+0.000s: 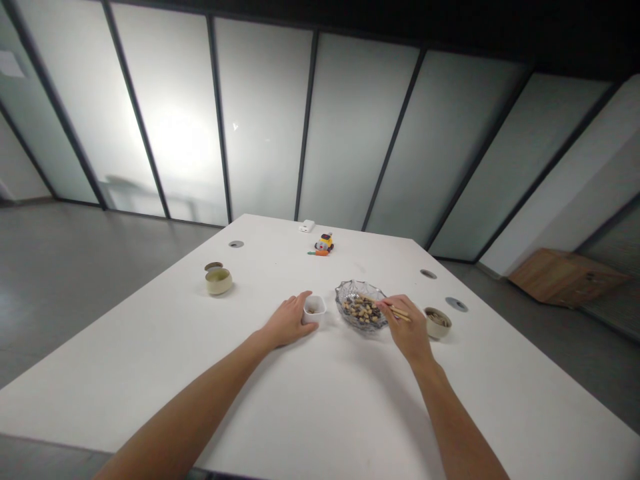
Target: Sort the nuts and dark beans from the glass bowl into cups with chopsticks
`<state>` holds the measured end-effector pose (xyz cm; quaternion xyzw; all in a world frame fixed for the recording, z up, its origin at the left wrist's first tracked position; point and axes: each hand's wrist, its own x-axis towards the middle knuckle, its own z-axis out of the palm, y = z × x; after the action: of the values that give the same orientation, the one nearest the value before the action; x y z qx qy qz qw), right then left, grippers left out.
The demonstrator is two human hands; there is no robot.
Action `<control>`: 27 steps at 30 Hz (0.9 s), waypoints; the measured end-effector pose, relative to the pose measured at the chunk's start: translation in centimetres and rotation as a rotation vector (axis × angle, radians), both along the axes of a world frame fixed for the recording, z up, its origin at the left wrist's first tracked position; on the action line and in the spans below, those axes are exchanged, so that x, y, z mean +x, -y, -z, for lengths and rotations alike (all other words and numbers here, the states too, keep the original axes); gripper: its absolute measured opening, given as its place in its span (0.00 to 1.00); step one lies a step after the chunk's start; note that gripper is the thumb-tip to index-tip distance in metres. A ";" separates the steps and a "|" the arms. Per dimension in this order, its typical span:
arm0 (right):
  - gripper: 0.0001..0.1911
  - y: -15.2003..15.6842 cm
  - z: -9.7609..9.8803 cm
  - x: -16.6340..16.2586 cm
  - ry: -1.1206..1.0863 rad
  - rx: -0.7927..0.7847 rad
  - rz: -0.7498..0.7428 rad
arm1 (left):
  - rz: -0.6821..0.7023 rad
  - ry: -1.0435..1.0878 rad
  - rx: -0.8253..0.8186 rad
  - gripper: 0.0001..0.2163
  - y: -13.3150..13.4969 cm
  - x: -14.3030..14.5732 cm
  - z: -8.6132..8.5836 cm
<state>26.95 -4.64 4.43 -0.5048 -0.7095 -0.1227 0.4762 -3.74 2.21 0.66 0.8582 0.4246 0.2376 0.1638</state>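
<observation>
Frosted glass panels (260, 120) back a white table (310, 400) that fills the lower frame. Near the centre, the left hand (290, 323) curls its fingers around a small white cup (315, 309), which stands upright on the table. Just right of it sits a glass bowl (350, 293) of mixed nuts (361, 311). The right hand (410, 333) pinches a pair of chopsticks (401, 313) at the bowl's right rim. Their long axis runs almost level across the frame, tips pointing left into the bowl, butt ends sticking out lower right over the hand. A tan bowl (438, 323) sits just right of that hand. A cream bowl (219, 281) stands well to the left, and a toy (325, 243) lies farther up the table.
</observation>
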 end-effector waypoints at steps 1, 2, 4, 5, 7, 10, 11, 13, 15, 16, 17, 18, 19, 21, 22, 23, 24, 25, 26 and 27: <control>0.20 0.0 0.0 0.1 0.004 0.009 0.013 | -0.001 -0.002 -0.001 0.36 0.0 0.0 0.0; 0.21 0.0 0.0 0.1 0.006 0.016 0.028 | -0.001 -0.003 -0.001 0.36 0.0 0.0 0.0; 0.21 0.0 0.0 0.3 0.014 0.018 0.053 | -0.001 -0.003 -0.001 0.36 0.0 0.0 0.0; 0.21 -0.1 0.0 0.4 0.019 0.017 0.060 | 0.002 -0.004 -0.002 0.36 0.0 0.0 0.0; 0.22 -0.1 0.1 0.4 0.023 0.010 0.065 | 0.007 -0.009 -0.002 0.36 0.0 0.0 0.0; 0.22 -0.2 0.1 0.4 0.024 0.001 0.060 | 0.005 -0.014 -0.006 0.36 0.0 -0.1 -0.1; 0.22 -0.2 0.1 0.4 0.025 -0.001 0.055 | 0.003 -0.013 -0.008 0.35 0.1 -0.1 -0.1; 0.21 -0.2 0.1 0.3 0.025 -0.002 0.040 | 0.001 -0.009 -0.007 0.35 0.1 -0.1 -0.2; 0.20 -0.2 0.1 0.3 0.017 -0.005 0.022 | 0.002 -0.007 0.001 0.35 0.1 -0.1 -0.2; 0.20 -0.1 0.1 0.2 0.010 -0.006 0.013 | 0.001 -0.008 0.005 0.35 0.1 0.0 -0.2; 0.20 -0.1 0.1 0.2 0.003 -0.007 0.008 | -0.001 -0.010 0.007 0.35 0.1 0.0 -0.2; 0.20 -0.1 0.0 0.2 -0.003 -0.005 0.005 | -0.005 -0.012 0.007 0.35 0.1 0.0 -0.1; 0.19 0.0 0.0 0.1 -0.007 0.001 0.005 | -0.010 -0.015 0.003 0.35 0.0 0.0 -0.1; 0.19 0.0 -0.1 0.1 -0.020 0.026 0.015 | -0.020 -0.018 -0.009 0.36 -0.1 0.0 0.1; 0.19 0.0 -0.2 0.0 -0.031 0.042 0.024 | -0.022 -0.019 -0.014 0.36 -0.2 0.0 0.2; 0.19 0.1 -0.3 0.0 -0.046 0.059 0.036 | -0.023 -0.019 -0.019 0.36 -0.2 0.0 0.3; 0.18 0.1 -0.4 0.0 -0.063 0.076 0.047 | -0.021 -0.020 -0.021 0.36 -0.3 0.0 0.5; 0.18 0.1 -0.5 -0.1 -0.079 0.091 0.058 | -0.016 -0.021 -0.021 0.37 -0.4 0.0 0.6; 0.17 0.1 -0.6 -0.1 -0.090 0.103 0.067 | -0.010 -0.021 -0.017 0.37 -0.4 0.0 0.7; 0.17 0.1 -0.6 -0.1 -0.097 0.111 0.073 | -0.003 -0.020 -0.013 0.37 -0.5 -0.1 0.7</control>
<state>26.85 -4.78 5.04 -0.5084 -0.6588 -0.1547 0.5326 -3.80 2.68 -0.07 0.8587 0.4293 0.2263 0.1649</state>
